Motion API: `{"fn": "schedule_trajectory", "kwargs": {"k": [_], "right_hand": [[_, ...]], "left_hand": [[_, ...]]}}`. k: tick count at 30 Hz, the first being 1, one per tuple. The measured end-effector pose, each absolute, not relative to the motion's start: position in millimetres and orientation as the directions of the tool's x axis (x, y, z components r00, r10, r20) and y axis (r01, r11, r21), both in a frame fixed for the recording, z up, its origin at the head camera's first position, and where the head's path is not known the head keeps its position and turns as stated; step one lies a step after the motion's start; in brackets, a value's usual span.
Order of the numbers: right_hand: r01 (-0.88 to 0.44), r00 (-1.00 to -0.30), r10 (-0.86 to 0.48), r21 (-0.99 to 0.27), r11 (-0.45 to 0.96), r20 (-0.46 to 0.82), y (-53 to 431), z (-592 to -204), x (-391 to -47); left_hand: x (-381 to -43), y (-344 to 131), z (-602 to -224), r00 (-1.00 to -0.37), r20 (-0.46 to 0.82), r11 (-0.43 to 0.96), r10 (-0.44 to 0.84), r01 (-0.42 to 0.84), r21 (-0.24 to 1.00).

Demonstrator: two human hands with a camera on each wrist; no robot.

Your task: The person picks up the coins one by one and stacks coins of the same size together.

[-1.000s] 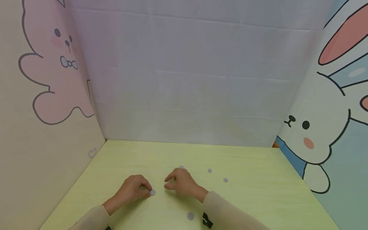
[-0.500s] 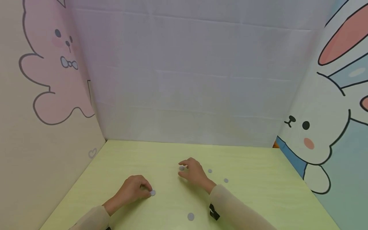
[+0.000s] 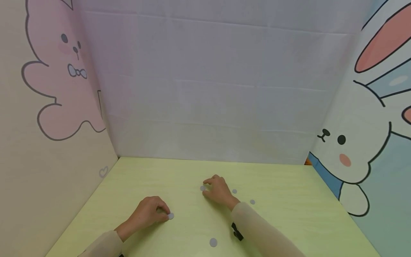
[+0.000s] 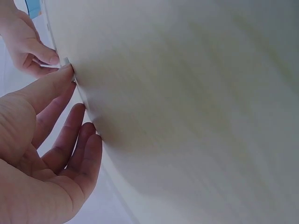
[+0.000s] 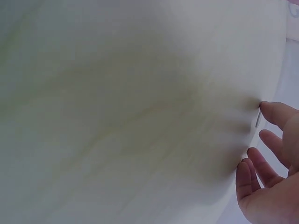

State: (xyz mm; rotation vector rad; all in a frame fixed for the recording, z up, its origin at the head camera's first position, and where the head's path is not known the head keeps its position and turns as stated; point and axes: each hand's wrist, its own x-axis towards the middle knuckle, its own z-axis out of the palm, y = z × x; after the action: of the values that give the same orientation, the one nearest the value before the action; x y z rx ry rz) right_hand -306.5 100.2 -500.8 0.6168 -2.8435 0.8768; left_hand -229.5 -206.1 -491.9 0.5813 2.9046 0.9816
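In the head view my left hand (image 3: 150, 210) pinches a small flat grey disc (image 3: 171, 216) between thumb and forefinger, low on the tabletop. The left wrist view shows that thumb (image 4: 58, 83) pressed over the disc's edge, the other fingers curved beneath. Farther back, my right hand (image 3: 219, 190) reaches over the table, its thumb and forefinger parted on either side of a second grey disc (image 3: 202, 187). That disc appears edge-on as a thin sliver (image 5: 258, 118) in the right wrist view, just below the thumb tip, with a gap to the forefinger.
Two more grey discs, one (image 3: 234, 191) close right of my right hand and another (image 3: 252, 202) beyond it, lie on the pale yellow-green table (image 3: 289, 221). A further disc (image 3: 213, 242) lies near the front. Cloth walls (image 3: 218, 89) with cartoon animals enclose the table.
My right hand has moved back and to the right, from beside the left hand's disc to the disc farther back. My left hand has stayed in place with its disc.
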Motion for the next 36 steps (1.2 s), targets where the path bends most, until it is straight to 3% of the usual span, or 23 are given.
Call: {"fn": "schedule_trajectory", "kwargs": {"k": [18,36], "right_hand": [[-0.371,-0.928,-0.326,-0.534,0.759,0.181,98,-505,-306],[-0.435,-0.899,-0.38,-0.544,0.717,0.218,102,-505,-285]], "left_hand": [[-228,-205,-490,-0.928,0.107,0.735,0.357,0.35,0.58],[-228,-205,-490,-0.93,0.107,0.736,0.351,0.345,0.582]]}}
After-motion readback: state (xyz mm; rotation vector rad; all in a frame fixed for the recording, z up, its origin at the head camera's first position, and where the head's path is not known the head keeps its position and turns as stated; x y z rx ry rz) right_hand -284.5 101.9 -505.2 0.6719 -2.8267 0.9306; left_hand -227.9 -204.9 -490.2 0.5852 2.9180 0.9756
